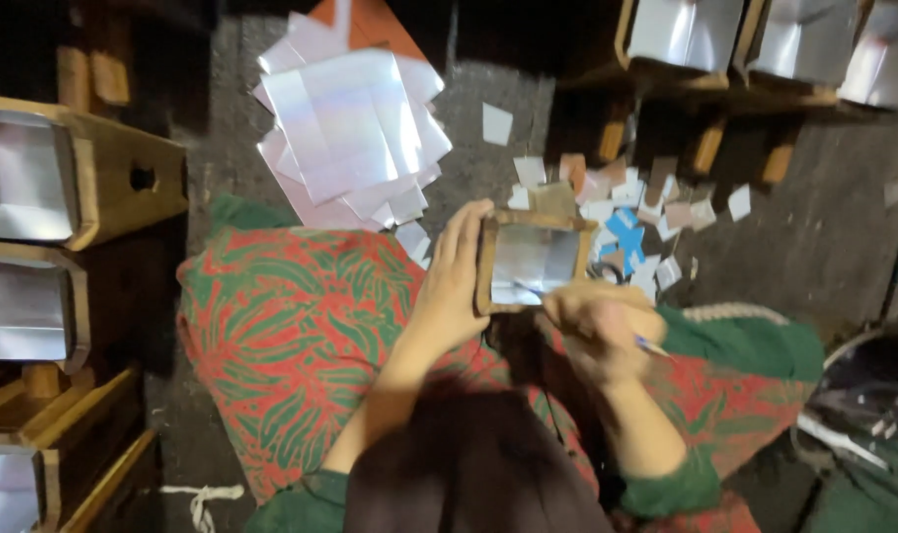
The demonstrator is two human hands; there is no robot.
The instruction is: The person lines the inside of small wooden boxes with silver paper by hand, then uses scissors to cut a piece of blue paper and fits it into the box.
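dark gritty floor, foil sheets [355,128] stacked past the fingertips. left hand [449,286] fingers clamped on foil-lined wooden frame [533,262] over the lap, steadying it; right hand [597,331] pinched shut on thin blue-tipped tool [651,345] at the frame's near edge.

Silver sheets [355,128] heaped on floor (paper scraps [626,212] beside), wooden boxes [64,173] around.

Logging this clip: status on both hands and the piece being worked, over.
Left hand grips wooden frame lined with silver foil. Right hand holds thin tool at its lower edge. Paper scraps litter floor beyond.
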